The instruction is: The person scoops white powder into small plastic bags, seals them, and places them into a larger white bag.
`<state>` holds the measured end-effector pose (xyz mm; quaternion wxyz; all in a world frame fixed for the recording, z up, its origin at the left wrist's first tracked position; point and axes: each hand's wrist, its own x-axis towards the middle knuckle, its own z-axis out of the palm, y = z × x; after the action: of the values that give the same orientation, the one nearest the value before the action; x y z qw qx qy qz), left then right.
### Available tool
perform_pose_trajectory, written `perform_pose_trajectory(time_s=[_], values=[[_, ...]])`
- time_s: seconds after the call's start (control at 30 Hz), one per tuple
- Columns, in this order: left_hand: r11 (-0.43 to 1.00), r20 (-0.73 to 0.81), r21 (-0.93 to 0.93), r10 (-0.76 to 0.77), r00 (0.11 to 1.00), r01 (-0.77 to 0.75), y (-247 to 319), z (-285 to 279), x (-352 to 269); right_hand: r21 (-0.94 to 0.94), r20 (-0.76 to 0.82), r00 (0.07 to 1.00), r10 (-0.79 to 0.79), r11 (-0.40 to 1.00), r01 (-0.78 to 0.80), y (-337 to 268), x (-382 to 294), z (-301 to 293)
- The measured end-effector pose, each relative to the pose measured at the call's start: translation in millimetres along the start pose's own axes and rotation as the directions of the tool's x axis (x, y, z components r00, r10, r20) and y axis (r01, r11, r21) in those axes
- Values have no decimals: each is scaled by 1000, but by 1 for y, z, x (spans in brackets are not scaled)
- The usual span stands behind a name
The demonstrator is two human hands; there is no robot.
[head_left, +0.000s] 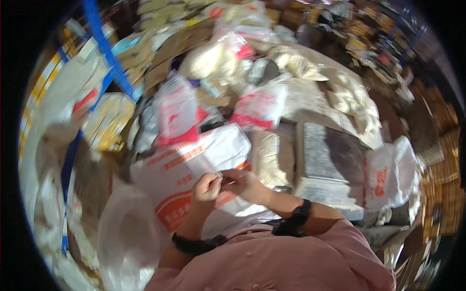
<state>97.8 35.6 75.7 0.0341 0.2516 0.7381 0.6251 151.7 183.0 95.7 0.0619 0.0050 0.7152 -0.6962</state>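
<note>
My left hand (pixel 206 187) is closed, its thumb and fingers pinching what looks like the edge of a thin clear plastic bag (pixel 202 163). Close against it, my right hand (pixel 244 186) has its fingers curled towards the same edge; blur hides whether they grip it. Both hands are over a large white plastic sack (pixel 174 182) with orange printing. Just beyond lies a clear bag with a pink-red printed base (pixel 178 112). A similar red-and-white plastic bag (pixel 260 105) is to its right.
A grey flat-topped box or block (pixel 322 156) stands to the right, beside a white bag with red print (pixel 391 178). Cream-coloured bundles (pixel 355 100) lie farther back. A blue metal post (pixel 109 51) rises at left. A translucent bag (pixel 131 225) is near my left arm. Stacked brown goods (pixel 446 174) line the right.
</note>
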Motion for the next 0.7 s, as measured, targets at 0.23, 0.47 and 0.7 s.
perform_pose_trajectory(time_s=[0.23, 0.47, 0.7], values=[[975, 21, -24, -220, 975, 220, 17, -21, -11, 291, 144, 984, 103, 946, -141, -1, 5, 17], [956, 61, -72, -279, 958, 284, 1, -19, -19, 113, 150, 986, 75, 989, -92, -6, 10, 21], [935, 96, -156, -306, 947, 318, -11, -20, -28, -437, 61, 990, 130, 895, -90, -10, 9, 19]])
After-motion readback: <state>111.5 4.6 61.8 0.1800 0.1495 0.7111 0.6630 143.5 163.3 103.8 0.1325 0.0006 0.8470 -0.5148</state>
